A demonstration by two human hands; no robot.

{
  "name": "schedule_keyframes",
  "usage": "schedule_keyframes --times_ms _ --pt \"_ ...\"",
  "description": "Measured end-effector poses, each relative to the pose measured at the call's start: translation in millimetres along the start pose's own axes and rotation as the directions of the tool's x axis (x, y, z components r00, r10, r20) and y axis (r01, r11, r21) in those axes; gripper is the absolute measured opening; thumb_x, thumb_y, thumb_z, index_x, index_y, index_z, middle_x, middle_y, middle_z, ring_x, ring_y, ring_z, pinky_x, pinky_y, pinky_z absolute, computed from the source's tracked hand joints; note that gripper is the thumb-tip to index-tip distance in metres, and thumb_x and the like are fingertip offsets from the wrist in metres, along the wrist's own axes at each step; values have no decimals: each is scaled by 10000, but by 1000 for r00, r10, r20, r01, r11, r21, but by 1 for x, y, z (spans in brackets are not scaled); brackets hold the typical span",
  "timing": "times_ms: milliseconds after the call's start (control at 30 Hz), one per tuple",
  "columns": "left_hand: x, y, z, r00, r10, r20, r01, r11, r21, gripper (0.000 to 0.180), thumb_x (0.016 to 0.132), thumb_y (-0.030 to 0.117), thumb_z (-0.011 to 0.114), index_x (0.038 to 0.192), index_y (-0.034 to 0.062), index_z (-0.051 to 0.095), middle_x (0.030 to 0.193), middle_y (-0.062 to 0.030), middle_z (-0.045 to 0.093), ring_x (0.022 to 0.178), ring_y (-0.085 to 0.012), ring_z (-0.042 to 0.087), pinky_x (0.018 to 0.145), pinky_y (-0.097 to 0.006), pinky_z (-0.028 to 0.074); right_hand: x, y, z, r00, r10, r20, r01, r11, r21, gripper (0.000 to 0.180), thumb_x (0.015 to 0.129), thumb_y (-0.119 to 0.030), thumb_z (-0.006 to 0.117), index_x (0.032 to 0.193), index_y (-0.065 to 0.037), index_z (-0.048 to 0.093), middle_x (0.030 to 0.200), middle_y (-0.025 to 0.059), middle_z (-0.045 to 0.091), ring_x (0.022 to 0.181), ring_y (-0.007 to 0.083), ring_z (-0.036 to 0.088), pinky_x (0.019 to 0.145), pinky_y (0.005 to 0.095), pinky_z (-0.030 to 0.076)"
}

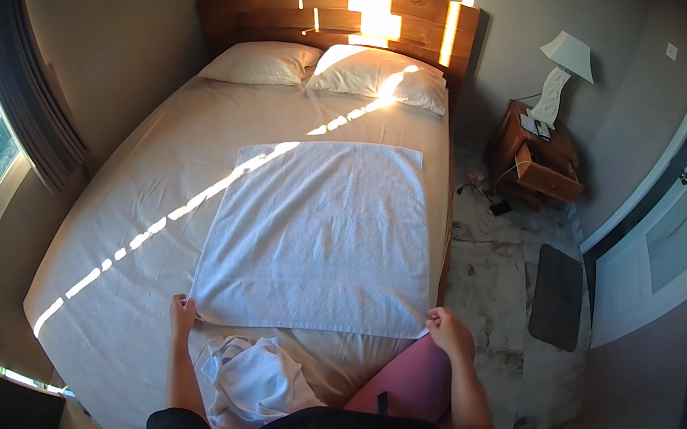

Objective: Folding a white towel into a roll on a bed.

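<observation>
- left hand [184,312] and right hand [449,331] each pinch a near corner of the white towel [323,234].
- uneven pulling could skew it; the near crumpled cloth [257,379] might snag.

White towel [323,234], beige bed sheet [140,211]

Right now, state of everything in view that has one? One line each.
Towel: spread flat on the bed, near corners pinched.
Left hand: gripping the towel's near left corner.
Right hand: gripping the near right corner.
Crumpled cloth: bunched at the bed's near edge.
Pillows: lying side by side at the headboard.
Drawer: pulled open.
Lamp: upright; lit or not, cannot tell.
</observation>
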State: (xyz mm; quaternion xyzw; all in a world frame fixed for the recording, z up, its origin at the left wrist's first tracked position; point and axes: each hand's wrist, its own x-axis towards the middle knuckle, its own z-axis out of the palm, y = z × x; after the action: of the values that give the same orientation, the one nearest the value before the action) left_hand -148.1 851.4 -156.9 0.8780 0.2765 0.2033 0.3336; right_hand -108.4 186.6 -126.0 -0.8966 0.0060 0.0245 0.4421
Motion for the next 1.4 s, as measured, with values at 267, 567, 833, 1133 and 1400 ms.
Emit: schedule_keyframes --times_ms 267,567,833,1133,1400 --pt "-9 31 21 1000 1 -1 -1 994 108 494 741 200 712 1137 16 481 1011 -269 607 946 -427 586 817 -450 468 23 25 68 954 112 -276 -202 925 -322 602 720 -222 729 1217 -51 435 1119 231 498 1040 385 527 874 430 449" --pt "-7 23 27 1000 -6 -21 6 1000 3 416 749 79 662 1128 40 496 965 -225 609 888 -401 590 784 -442 460 40 33 56 916 323 -238 -264 932 248 670 672 -172 787 1207 -5 421 1089 200 573 959 311 592 839 406 478" --pt "-3 46 -1 994 -24 -105 3 982 -190 356 765 84 657 1098 47 536 798 -114 538 695 -239 506 642 -369 441 19 -22 -30 932 359 40 -279 646 711 441 775 -176 750 1102 48 555 965 118 636 840 180 608 754 300 480" --pt "-29 13 25 998 57 -38 -58 998 -26 323 769 138 668 1052 19 569 784 -129 577 705 -257 552 663 -378 466 0 10 -13 894 443 -66 -344 773 533 292 827 -249 688 973 -14 595 824 48 612 683 114 544 595 266 436" --pt "-32 4 25 995 -94 28 97 973 -209 234 836 141 608 1030 15 571 759 -98 573 655 -191 550 571 -325 464 -6 7 -9 908 396 -138 -241 762 601 310 849 -291 671 996 -42 557 799 29 596 613 82 499 494 252 393"
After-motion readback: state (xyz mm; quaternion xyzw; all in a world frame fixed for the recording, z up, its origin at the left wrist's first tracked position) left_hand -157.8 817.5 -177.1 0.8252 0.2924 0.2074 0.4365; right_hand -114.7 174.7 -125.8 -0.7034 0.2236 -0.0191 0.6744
